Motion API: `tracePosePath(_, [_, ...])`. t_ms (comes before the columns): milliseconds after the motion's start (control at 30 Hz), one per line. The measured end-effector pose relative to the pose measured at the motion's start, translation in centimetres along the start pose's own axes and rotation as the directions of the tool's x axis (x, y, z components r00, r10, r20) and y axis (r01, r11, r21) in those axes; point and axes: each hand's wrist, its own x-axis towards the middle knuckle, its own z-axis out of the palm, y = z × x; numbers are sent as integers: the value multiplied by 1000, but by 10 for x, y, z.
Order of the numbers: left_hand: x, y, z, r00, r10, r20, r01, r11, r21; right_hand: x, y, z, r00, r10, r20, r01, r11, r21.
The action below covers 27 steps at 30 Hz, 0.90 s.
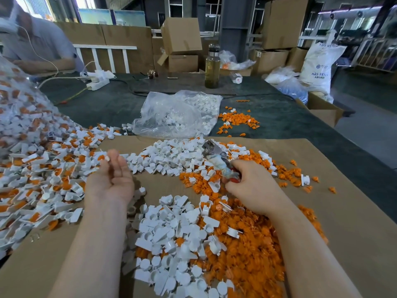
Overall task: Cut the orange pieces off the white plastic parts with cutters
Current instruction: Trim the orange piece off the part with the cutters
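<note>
My left hand (111,179) hovers palm-up, fingers loosely relaxed, a small white part (106,158) at its fingertips. My right hand (253,186) grips the cutters (217,158), blades pointing away. White parts (171,239) and cut orange pieces (253,239) heap the cardboard sheet (343,211) covering the desk (290,117); bare cardboard lies between my hands.

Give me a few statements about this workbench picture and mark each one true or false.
1. The right hand holds the cutters. True.
2. The left hand holds a second pair of cutters. False: it is palm up, with something small and pale, too blurred to identify, at the fingertips.
3. A bottle stands on the far side of the table. True.
4. The clear plastic bag holds mostly orange pieces. False: it holds white parts.
</note>
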Motion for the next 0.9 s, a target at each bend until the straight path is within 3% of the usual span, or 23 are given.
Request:
tracePosePath(167, [2,9,-6,999,50,-16,-52,973,-224,2,4,1,999,45,-14,-46,998,-53])
tracePosePath(433, [12,12,-8,993,113,33,-95,938,-334,4,11,0,982,155,-106,-164,983,-85])
tracePosePath(533, [9,7,-7,993,43,112,-21,982,-189,5,15,-1,965,204,-163,-219,973,-78])
tracePosePath(633, [1,-1,-3,979,-26,201,3,993,115,5,17,-2,957,239,-166,-255,964,-78])
tracePosePath(700, [-5,-9,0,970,-50,238,-51,915,400,5,17,-1,958,245,-151,-261,961,-95])
tracePosePath(767, [-11,-19,2,959,-65,276,-141,735,663,4,17,-1,963,237,-133,-252,961,-117])
tracePosePath(900, [-25,-39,1,894,-155,420,-358,314,879,4,14,0,972,215,-97,-229,959,-167])
